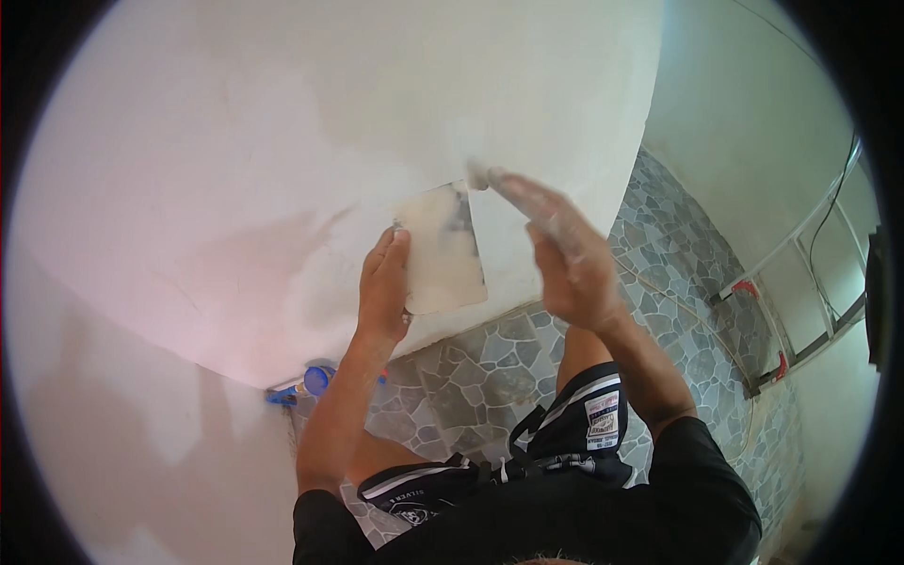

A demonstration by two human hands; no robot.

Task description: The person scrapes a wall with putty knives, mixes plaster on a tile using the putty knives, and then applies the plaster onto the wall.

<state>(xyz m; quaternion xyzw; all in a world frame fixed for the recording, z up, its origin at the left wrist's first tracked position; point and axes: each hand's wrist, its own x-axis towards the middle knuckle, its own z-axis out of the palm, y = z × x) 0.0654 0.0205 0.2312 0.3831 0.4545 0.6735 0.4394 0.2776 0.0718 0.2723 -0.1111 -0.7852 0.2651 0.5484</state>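
A person is crouching at a white plastered wall (311, 122) that fills the upper left and centre of the frame, working with both hands. The left hand (384, 287), at centre, is closed around the left edge of a flat rectangular plaster board (443, 250) smeared with pale putty, thumb and fingers curled over its rim, holding it up just in front of the wall. The right hand (565, 259), just right of centre, is gripping the handle of a putty knife (482, 176), fingers wrapped and dusted white; the blade tip is blurring at the board's upper right corner, and whether it is touching the wall cannot be told. At lower left, where wall meets floor, a small blue object (311, 381) is lying beside the left forearm; its kind is unclear. Grey stone-pattern floor tiles (678, 273) are running through the right of the frame. At far right, a metal ladder (800, 282) with red fittings is lying on the floor along a pale green wall (744, 104).
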